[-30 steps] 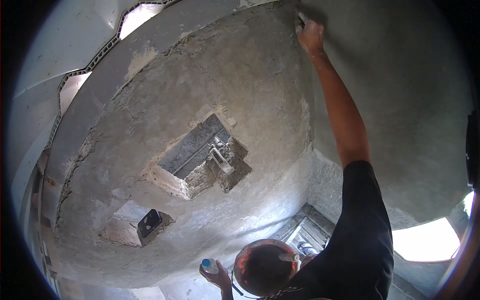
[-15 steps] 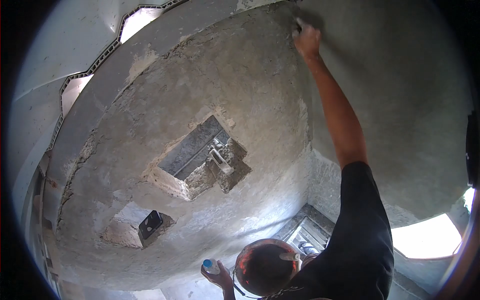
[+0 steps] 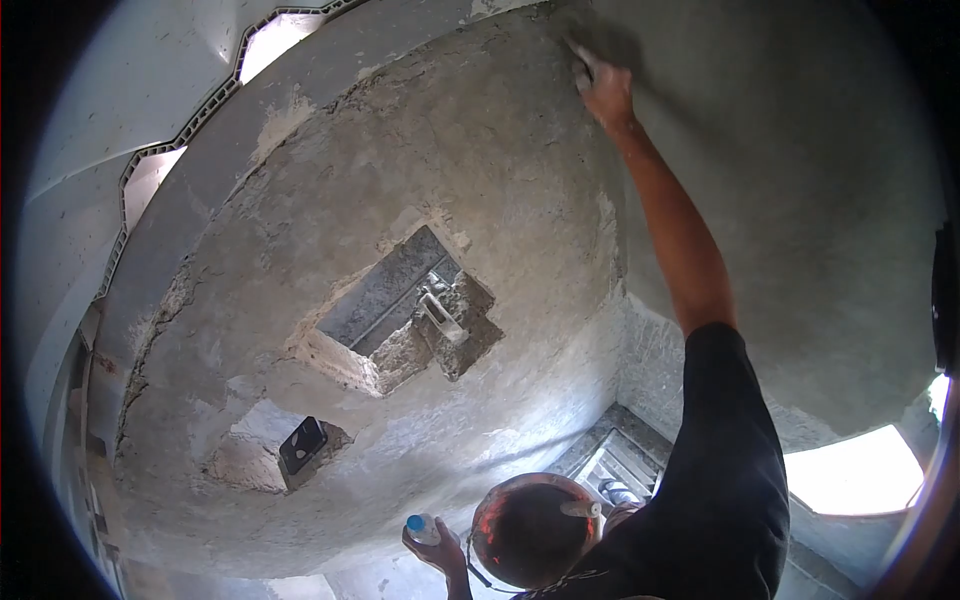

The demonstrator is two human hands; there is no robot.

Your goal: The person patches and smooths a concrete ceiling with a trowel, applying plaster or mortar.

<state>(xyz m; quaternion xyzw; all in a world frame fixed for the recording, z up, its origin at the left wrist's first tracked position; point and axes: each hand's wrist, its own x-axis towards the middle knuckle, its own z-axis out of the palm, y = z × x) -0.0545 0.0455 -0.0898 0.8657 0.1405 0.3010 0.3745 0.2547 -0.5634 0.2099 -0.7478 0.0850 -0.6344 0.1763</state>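
Observation:
My right hand (image 3: 608, 96) is raised to the top of the wall, close to the inside corner. Its fingers are closed around something pale and mortar-smeared, too blurred to name, which appears to touch the surface. Low in the view, my left hand (image 3: 436, 552) is wrapped round a small clear bottle (image 3: 424, 530) with a blue cap. Beside that hand stands a round bucket (image 3: 532, 535) with a dark inside, orange-red smears and a thin handle. A pale tool handle (image 3: 580, 509) lies over the bucket's rim.
The rough plastered wall (image 3: 520, 150) has a large recess (image 3: 380, 300) with a grey metal fitting (image 3: 440, 318) in it. A dark phone (image 3: 302, 444) leans in a smaller recess. Bright openings show at upper left and lower right. A framed grate-like item (image 3: 622, 470) lies behind the bucket.
My right hand has moved slightly left and down along the wall near the corner. My left hand and the bottle have stayed nearly where they were.

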